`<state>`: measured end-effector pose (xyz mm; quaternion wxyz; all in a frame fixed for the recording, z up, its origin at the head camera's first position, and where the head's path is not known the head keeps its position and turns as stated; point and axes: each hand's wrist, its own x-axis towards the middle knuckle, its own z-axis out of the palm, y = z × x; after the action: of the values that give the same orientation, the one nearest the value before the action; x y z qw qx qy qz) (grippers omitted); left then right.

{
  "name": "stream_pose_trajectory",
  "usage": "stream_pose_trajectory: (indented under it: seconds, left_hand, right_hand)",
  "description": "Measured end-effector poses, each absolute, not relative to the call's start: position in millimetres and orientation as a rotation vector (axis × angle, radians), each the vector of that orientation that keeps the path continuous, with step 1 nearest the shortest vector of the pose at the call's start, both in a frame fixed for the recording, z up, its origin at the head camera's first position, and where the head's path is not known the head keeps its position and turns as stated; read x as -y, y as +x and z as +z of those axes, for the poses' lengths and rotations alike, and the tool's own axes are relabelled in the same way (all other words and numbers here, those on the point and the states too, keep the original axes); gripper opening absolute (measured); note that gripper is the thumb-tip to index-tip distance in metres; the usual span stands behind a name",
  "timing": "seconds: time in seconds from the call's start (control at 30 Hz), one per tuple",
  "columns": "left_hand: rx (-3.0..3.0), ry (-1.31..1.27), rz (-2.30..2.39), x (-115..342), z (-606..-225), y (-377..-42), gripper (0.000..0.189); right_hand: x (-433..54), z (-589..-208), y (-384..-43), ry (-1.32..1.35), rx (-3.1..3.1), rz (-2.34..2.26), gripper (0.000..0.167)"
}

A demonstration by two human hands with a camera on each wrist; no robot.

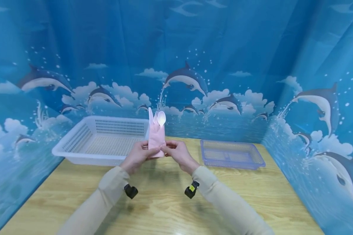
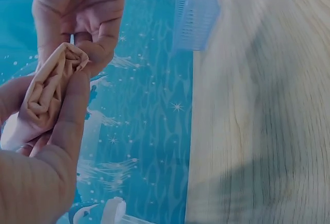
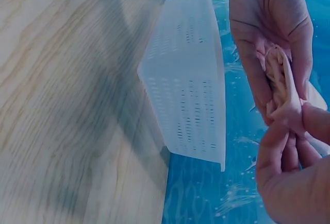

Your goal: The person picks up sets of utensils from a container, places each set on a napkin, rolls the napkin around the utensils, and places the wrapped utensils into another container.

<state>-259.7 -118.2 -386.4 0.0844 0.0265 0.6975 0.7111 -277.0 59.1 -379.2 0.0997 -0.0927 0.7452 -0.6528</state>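
A folded pink napkin (image 1: 157,138) is held upright above the table, with a white plastic knife (image 1: 151,116), a fork (image 1: 156,117) and a spoon (image 1: 161,118) sticking out of its top. My left hand (image 1: 137,156) grips its lower left side, thumb across the front. At the lower right corner, my right hand (image 1: 180,154) pinches the edge between thumb and fingers. Both wrist views look at the bottom end of the napkin (image 2: 47,87), where its folded layers show. The cutlery's lower parts are hidden inside the cloth.
A large white perforated basket (image 1: 91,159) stands at the back left of the wooden table (image 1: 161,205), partly behind the left hand. Toward the back right lies a shallow purple basket (image 1: 232,164). Blue dolphin-print curtains (image 1: 223,65) surround the table's back and sides.
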Motion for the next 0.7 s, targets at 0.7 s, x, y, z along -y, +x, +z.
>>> stream_pose_trajectory:
  seconds: [0.7]
  left_hand:
    - [-2.323,-0.263,1.803,188.3,-360.8,-290.7,0.056]
  right_hand:
    - [-102.2,-391.1,-286.4,-0.209,-2.389,-1.787,0.030]
